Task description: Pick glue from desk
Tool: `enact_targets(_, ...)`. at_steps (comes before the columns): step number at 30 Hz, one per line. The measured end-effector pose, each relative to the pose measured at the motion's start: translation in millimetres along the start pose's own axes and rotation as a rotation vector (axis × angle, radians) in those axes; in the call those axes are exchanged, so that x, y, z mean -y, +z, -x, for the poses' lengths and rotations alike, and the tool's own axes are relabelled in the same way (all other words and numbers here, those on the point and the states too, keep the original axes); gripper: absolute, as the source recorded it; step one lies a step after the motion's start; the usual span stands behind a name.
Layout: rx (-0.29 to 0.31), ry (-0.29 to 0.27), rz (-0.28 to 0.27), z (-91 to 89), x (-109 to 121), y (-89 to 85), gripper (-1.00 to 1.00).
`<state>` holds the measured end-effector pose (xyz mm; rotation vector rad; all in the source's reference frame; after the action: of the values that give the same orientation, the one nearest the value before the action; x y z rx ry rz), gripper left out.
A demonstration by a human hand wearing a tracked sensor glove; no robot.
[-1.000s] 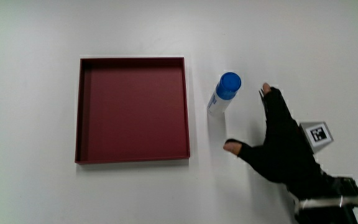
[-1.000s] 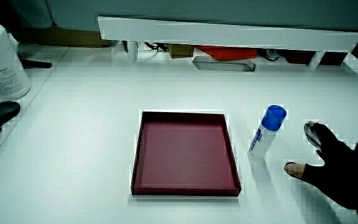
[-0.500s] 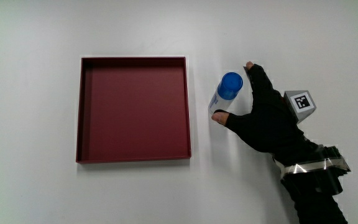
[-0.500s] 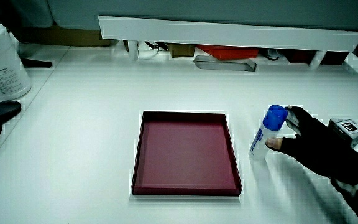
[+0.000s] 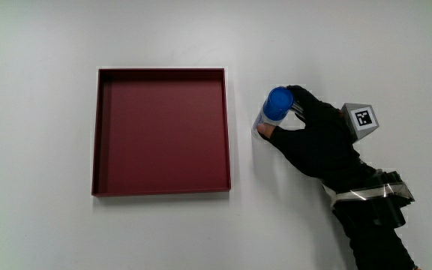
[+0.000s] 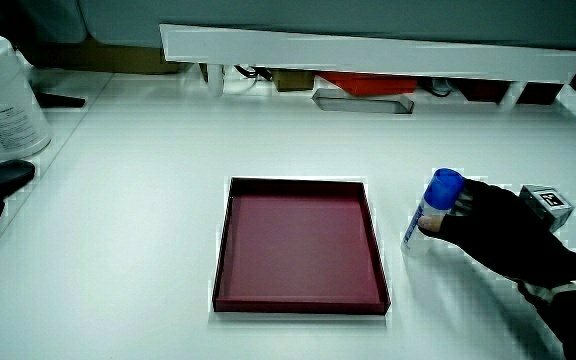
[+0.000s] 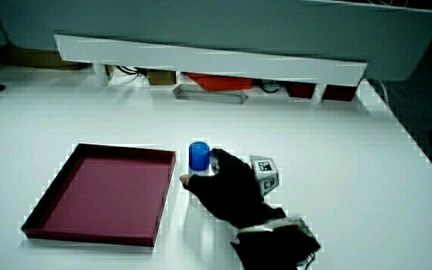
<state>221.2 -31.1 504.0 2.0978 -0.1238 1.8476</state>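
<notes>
The black-gloved hand wrapped its fingers around the upright white glue stick with a blue cap, which stood on the white worktop beside the dark red square tray.

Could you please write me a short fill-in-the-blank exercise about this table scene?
1. The hand has its grip closed around the ____ stick.
2. The glue stick has a cap coloured ____.
3. The glue stick stands upright on the table, beside the dark red ____.
4. The tray holds ____ inside it.

Missing words: glue; blue; tray; nothing
</notes>
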Motion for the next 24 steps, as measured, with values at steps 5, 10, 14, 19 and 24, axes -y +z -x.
enact_targets(5,0.035,0.020,-0.028,3.4,1.3,-0.7,1.00)
enact_targets(10,0.040,0.067,-0.028,15.5,-2.3,-2.3,1.00)
enact_targets(14,0.058,0.107,-0.016,32.8,-7.7,-6.3,1.00)
enact_targets(19,0.088,0.143,0.008,51.7,-16.6,-16.9,1.00)
enact_targets(24,0.063,0.185,0.047,74.8,-26.1,-35.8,1.00)
